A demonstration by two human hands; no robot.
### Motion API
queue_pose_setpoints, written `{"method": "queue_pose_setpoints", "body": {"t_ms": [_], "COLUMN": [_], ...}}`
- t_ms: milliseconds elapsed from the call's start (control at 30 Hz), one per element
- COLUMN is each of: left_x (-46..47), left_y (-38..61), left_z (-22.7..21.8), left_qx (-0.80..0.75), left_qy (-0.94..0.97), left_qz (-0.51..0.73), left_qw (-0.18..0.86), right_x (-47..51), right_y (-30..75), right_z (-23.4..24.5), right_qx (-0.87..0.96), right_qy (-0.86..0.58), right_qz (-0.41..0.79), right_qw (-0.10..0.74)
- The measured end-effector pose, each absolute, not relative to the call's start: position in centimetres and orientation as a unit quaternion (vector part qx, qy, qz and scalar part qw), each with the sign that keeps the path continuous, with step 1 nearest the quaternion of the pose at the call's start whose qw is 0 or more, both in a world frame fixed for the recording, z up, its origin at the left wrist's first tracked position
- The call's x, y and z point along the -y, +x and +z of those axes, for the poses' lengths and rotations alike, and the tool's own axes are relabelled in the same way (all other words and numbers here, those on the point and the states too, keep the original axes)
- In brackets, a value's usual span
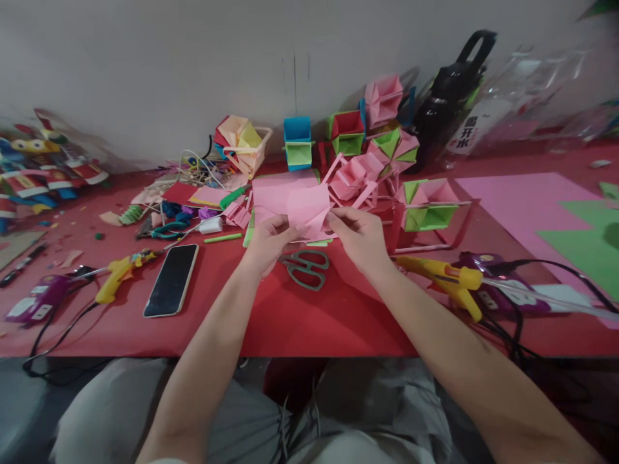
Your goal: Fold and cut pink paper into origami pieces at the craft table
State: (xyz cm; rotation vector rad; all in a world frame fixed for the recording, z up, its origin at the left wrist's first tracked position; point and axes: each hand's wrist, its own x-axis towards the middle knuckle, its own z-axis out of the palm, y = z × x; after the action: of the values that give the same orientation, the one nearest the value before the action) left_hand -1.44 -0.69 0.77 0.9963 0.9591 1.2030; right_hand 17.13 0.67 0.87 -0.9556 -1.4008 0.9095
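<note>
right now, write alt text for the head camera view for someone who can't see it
A left hand and right hand hold pink paper above a red table. Scissors lie on its near side, with a phone and glue gun to the left, a second glue gun to the right, and colourful paper shapes behind.

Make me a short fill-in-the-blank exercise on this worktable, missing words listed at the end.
The left hand and right hand hold a paper sheet coloured ____.
The phone lies to the ____ of the scissors.
The glue gun nearest the phone is coloured ____.

Missing words: pink; left; yellow.
</note>
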Motion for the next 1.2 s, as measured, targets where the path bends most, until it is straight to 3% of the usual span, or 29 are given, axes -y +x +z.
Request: {"method": "queue_pose_setpoints", "body": {"t_ms": [167, 433, 600, 733, 833, 1200], "left_x": [0.6, 0.4, 0.4, 0.6, 0.7, 0.4], "left_y": [-1.2, -1.7, -1.9, -1.5, -1.1, -1.4], "left_z": [0.6, 0.7, 0.7, 0.9, 0.8, -0.2], "left_qx": [-0.418, -0.447, -0.457, -0.437, -0.415, -0.416], "left_qy": [0.437, 0.532, 0.562, 0.566, 0.581, 0.622], "left_qz": [0.54, 0.546, 0.558, 0.572, 0.567, 0.528], "left_qw": [0.586, 0.468, 0.405, 0.401, 0.41, 0.403], "right_x": [-0.4, -0.5, -0.7, -0.5, -0.1, -0.6], "right_y": [16.8, 16.8, 16.8, 16.2, 15.7, 15.9], "right_z": [0.7, 0.9, 0.9, 0.7, 0.4, -0.5], "right_qx": [0.596, 0.585, 0.529, 0.502, 0.527, 0.507], "right_qy": [-0.403, -0.415, -0.397, -0.354, -0.353, -0.353], "right_qz": [0.398, 0.39, 0.452, 0.571, 0.595, 0.573], "right_qw": [0.569, 0.577, 0.598, 0.545, 0.493, 0.539]}}
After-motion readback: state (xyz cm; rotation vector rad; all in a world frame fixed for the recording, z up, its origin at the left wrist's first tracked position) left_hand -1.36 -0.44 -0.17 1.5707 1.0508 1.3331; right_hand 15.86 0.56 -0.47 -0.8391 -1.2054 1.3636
